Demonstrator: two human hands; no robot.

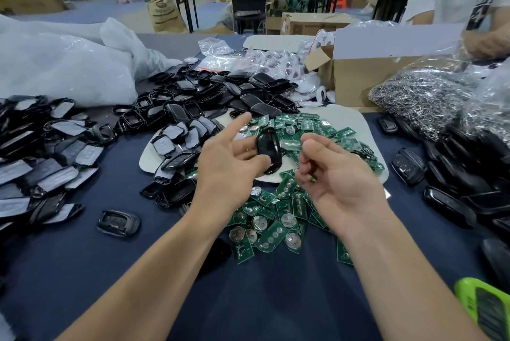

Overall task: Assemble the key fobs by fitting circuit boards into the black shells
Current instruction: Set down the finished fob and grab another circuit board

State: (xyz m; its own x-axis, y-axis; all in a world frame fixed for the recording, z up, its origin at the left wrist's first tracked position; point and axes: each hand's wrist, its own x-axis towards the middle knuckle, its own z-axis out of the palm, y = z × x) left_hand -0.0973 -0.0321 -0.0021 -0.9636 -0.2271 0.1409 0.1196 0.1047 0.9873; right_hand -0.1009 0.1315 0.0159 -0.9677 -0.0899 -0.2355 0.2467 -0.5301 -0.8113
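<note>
Head view: left hand, index straight, thumb-grips a black shell. Right hand beside it pinches a blurred circuit board above loose boards.

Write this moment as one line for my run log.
left hand: holds black shell | right hand: pinches circuit board, blurred | status: board not yet in shell

Glossy black oval shell: lower end hidden behind the thumb of the gripping left hand. Beside that grip, blurred green circuit board at the right hand; contact indeterminate.
</note>
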